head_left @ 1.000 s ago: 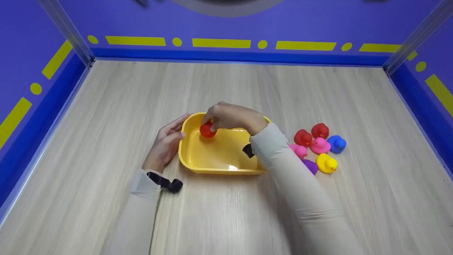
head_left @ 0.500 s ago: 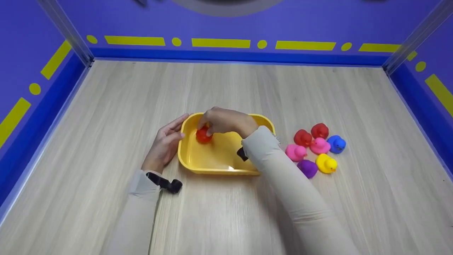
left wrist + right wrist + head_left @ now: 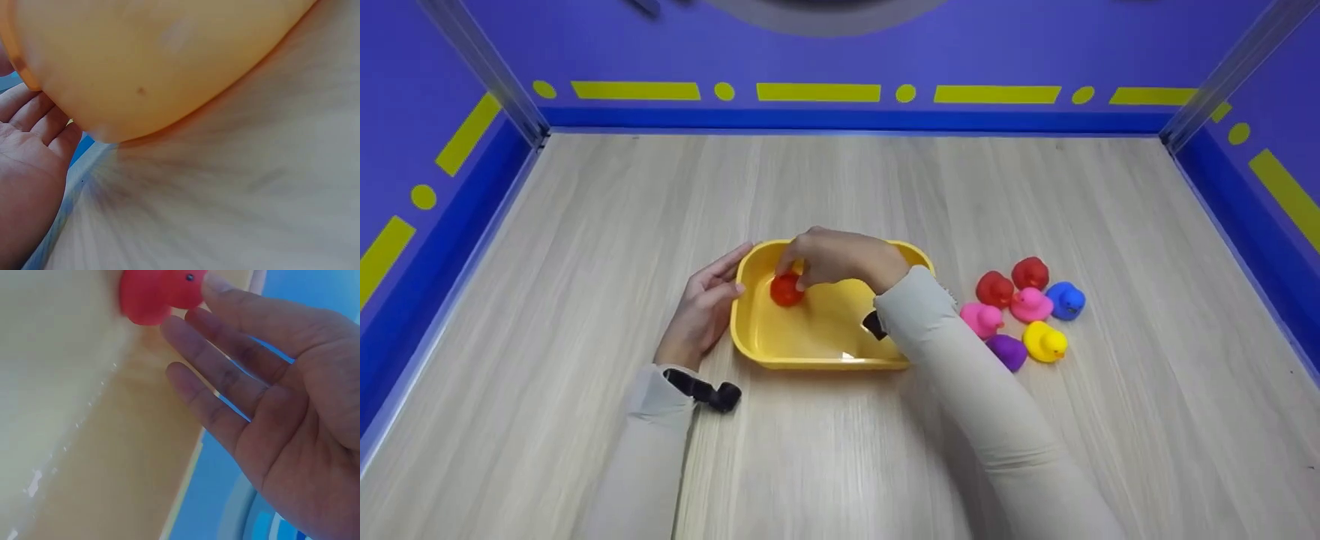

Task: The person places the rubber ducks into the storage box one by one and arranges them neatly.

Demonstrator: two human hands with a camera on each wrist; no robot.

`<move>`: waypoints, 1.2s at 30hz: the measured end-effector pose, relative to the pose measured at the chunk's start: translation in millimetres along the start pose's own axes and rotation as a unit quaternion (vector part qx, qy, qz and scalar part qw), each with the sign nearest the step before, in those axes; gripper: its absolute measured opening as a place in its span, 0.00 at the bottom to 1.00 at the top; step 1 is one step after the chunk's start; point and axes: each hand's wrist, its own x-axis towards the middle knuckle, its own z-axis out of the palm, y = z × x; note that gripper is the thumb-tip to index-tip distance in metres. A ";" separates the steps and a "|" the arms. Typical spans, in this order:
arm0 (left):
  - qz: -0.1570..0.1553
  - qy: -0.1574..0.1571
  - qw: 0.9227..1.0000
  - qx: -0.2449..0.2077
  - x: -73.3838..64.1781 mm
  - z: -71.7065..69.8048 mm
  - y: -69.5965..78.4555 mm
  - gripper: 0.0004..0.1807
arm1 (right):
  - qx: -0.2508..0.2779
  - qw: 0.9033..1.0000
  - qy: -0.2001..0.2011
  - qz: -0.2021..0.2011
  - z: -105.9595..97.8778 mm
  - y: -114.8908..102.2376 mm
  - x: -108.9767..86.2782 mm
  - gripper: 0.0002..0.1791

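Fingers [image 3: 216, 368] of the right hand [image 3: 844, 256] are closed on a red duck [image 3: 786, 289]: its head is pinched at the thumb's tip, while three fingers are held nearly straight in the right wrist view. The index is hidden there. The duck is held low inside a yellow tray [image 3: 825, 364], toward its left end; whether the floor is touched by its base cannot be told.

The tray's left end is steadied by the left hand [image 3: 701, 304], its fingers laid straight along the outer wall and its thumb at the rim. The tray's right near corner is covered by the right sleeve [image 3: 967, 382], and a black camera [image 3: 875, 325] is hung over the floor from that cuff.

Just beyond the sleeve, a cluster of ducks is spread on the table [image 3: 825, 465]: two other red ducks [image 3: 1030, 273], two pink ducks [image 3: 1032, 305], a blue duck [image 3: 1066, 301], a yellow duck [image 3: 1045, 342] and, nearest the sleeve, a purple duck [image 3: 1007, 352]. The table is bounded by blue walls [image 3: 840, 60] with yellow marks.
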 end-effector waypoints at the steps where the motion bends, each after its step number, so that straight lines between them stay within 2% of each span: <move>1: 0.002 0.002 1.000 0.001 0.3 0.1 0.0 0.34 | 0.001 1.000 0.002 0.002 -1.7 -0.3 -2.1 0.19; 5: 0.006 0.010 1.000 0.004 0.3 1.5 0.0 0.34 | 0.010 1.000 0.013 0.005 -10.3 -1.5 -15.3 0.20; 10: 0.004 0.016 1.000 0.003 0.2 2.3 -1.0 0.33 | 0.019 0.998 0.040 0.034 -25.0 3.6 -45.6 0.21; 15: 0.006 0.014 1.000 0.004 1.4 2.3 -1.0 0.33 | 0.023 0.996 0.057 0.061 -42.9 22.2 -79.9 0.20; 20: 0.005 0.009 1.000 0.005 0.7 1.3 0.1 0.34 | 0.034 0.991 0.065 0.111 -54.6 48.0 -115.1 0.21; 29: 0.003 0.007 1.000 0.003 0.5 0.7 -0.5 0.33 | 0.041 0.982 0.084 0.164 -50.9 92.8 -169.2 0.22; 36: 0.006 0.006 1.000 0.012 0.1 0.5 0.0 0.33 | 0.064 0.977 0.081 0.186 -42.8 114.7 -191.5 0.21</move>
